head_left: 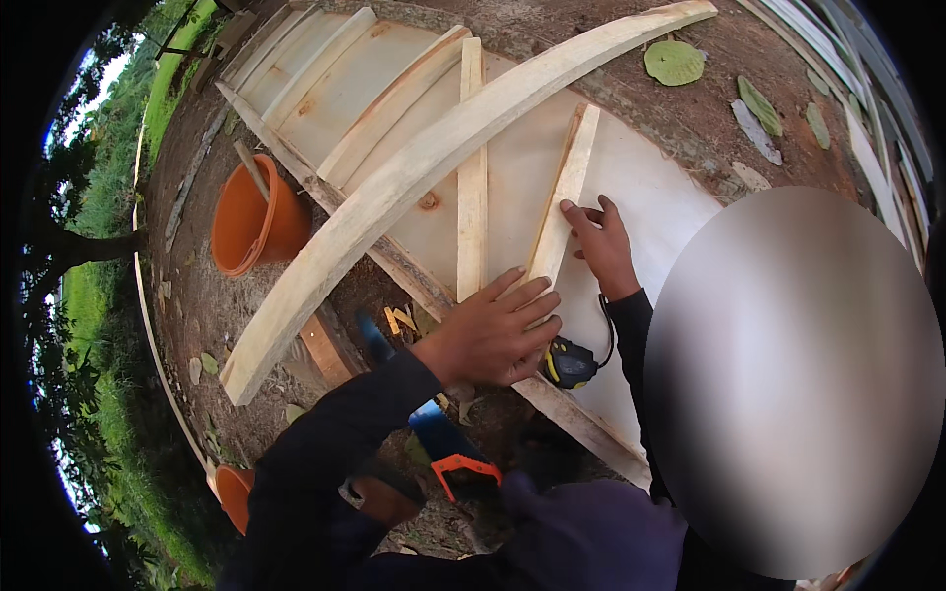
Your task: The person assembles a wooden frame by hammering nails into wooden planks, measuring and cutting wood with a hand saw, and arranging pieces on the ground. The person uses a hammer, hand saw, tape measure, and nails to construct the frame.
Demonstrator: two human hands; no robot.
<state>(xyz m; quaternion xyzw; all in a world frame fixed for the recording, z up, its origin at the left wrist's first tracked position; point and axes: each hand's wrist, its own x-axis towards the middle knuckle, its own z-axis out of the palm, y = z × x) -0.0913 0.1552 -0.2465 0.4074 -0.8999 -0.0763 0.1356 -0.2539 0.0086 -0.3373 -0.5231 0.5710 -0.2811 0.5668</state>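
Observation:
A short pale wooden slat point(572, 177) lies slanted across a light sheet panel point(650, 197). My left hand point(498, 325) lies over the slat's near end with its fingers spread. At the slat's right edge, my right hand point(603, 248) touches it with the thumb, the index finger held apart. A black and yellow tape measure point(570, 364) rests just right of my left hand, by the panel's near edge strip point(581, 424). Below my left forearm is a handsaw point(448, 438) with an orange handle, its blade partly covered by my sleeve.
A long plank point(443, 148), bent by the lens, crosses above the panel. Another slat point(473, 177) and several strips lie on it. An orange bucket point(261, 222) stands left; another bucket point(235, 494) is lower left. A blurred oval point(793, 384) covers the right. Leaves point(674, 62) dot the soil.

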